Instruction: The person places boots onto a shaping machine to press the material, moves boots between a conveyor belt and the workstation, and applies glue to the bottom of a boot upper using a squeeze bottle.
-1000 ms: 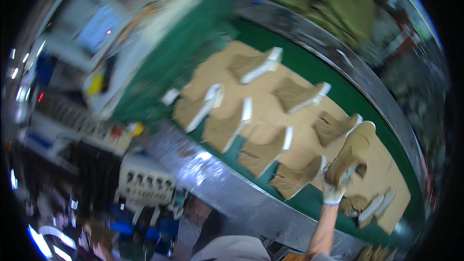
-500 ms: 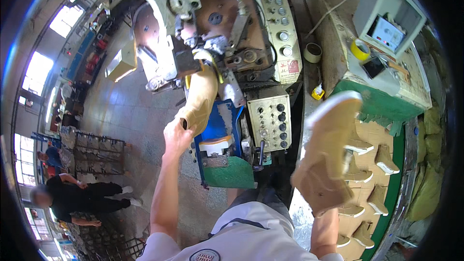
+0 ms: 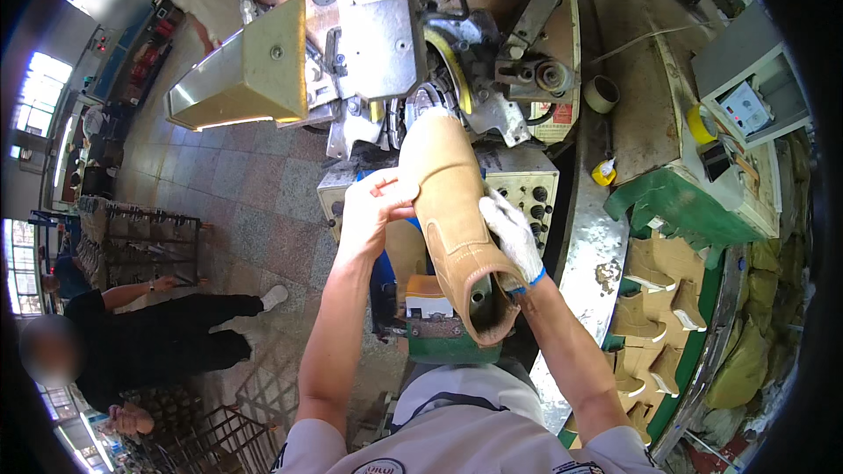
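Observation:
A tan ankle boot (image 3: 450, 184) is between my hands, its toe at the metal jaws (image 3: 430, 101) of a large machine and its open shaft toward me. My bare left hand (image 3: 379, 204) presses the boot's left side with the fingertips and thumb. My right hand (image 3: 516, 233), in a white glove with a blue cuff, grips its right side near the ankle. Below my left hand another tan piece (image 3: 406, 250), partly hidden, rests by a blue support. Nearer me is an orange and white pad (image 3: 428, 296) above a green cover.
A beige machine housing (image 3: 255, 70) juts out at the left. Control knobs (image 3: 537, 202) sit behind my right hand. Several tan boots (image 3: 645, 316) lie on a cardboard-lined rack at the right, below a bench with yellow tape (image 3: 702, 124). Two people are at the left.
The boot in my raised right hand is gone from the right side. My right hand has come to the middle, and both hands now hold one boot at the jaws. The view has shifted left.

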